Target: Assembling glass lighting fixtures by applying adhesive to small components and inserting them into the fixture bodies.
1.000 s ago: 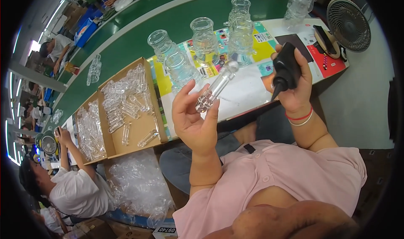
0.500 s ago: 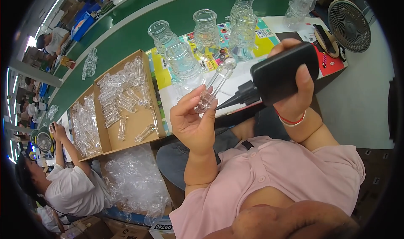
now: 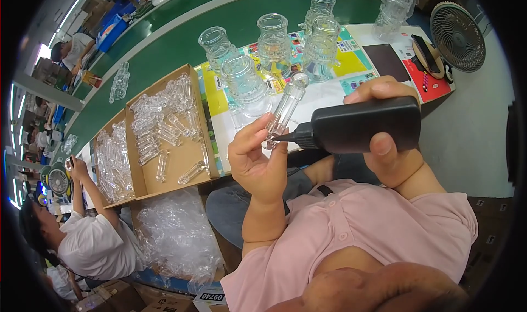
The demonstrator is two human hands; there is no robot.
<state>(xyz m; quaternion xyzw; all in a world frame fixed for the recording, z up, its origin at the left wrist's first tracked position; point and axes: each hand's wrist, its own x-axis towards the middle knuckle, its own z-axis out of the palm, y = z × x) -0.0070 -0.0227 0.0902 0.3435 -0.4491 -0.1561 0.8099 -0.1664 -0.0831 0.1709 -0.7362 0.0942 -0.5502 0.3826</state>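
My left hand (image 3: 258, 158) pinches the lower end of a clear tube-shaped part (image 3: 288, 104) with a round ball at its top, held tilted over the table. My right hand (image 3: 387, 120) is wrapped round a black squeeze bottle (image 3: 365, 126), lying level. Its thin black nozzle (image 3: 285, 138) points left, and the tip meets the lower end of the clear part by my left fingertips. Whether anything flows from the tip is too small to tell. Behind my hands stand several clear, ringed vessels (image 3: 273, 45) on the table.
Two joined cardboard trays (image 3: 181, 166) of clear tube parts lie at left, above a box of clear plastic bags (image 3: 178, 235). At the right are a black fan (image 3: 457, 36) and a phone on a stand (image 3: 428, 54). A co-worker in white (image 3: 99, 240) sits at far left.
My right hand has tipped the bottle level and brought its nozzle tip to the clear part. My left hand still holds that part, shifted slightly to the right.
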